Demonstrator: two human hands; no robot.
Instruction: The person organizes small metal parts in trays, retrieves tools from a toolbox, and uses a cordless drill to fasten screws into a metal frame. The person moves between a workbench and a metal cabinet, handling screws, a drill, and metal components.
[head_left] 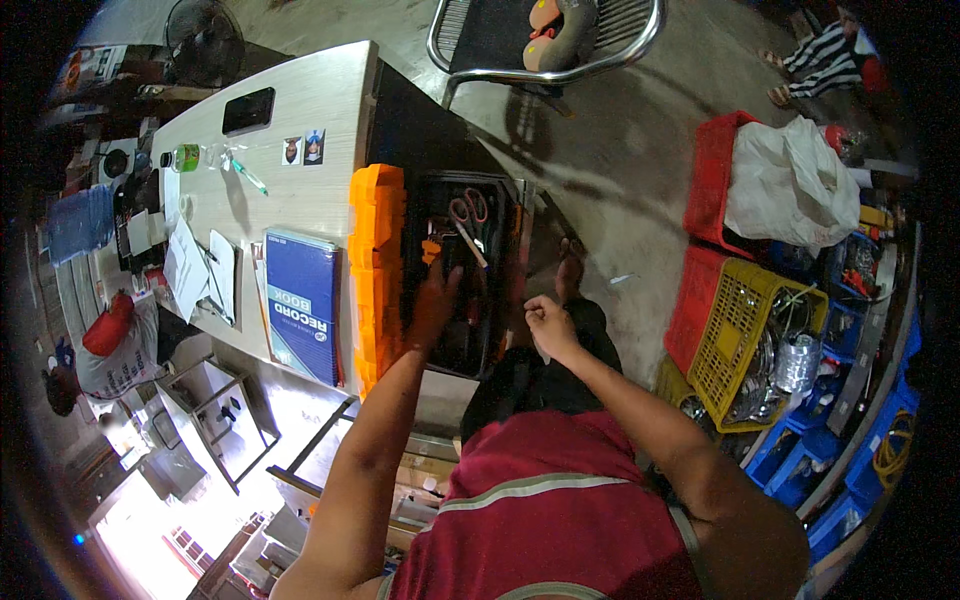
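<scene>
A black toolbox tray (pixel 455 360) lies in front of me, with an orange lid or edge piece (pixel 376 270) along its left side. In the tray are red-handled scissors (pixel 468 208), a thin pale stick-like tool (pixel 470 246) and a small orange piece (pixel 431 251). My left hand (pixel 436 305) reaches down into the tray, just below the orange piece; its fingers are dark and smeared, so their grip is unclear. Beside the tray's right edge, over my leg, my right hand (pixel 549 326) is closed with fingers curled and nothing showing in it.
To the left stands a pale table (pixel 300 200) bearing a blue record book (pixel 302 310), a phone (pixel 249 110), papers (pixel 190 270) and a bottle (pixel 182 158). At right are red (pixel 708 180) and yellow (pixel 735 320) crates. A metal chair (pixel 545 75) stands ahead.
</scene>
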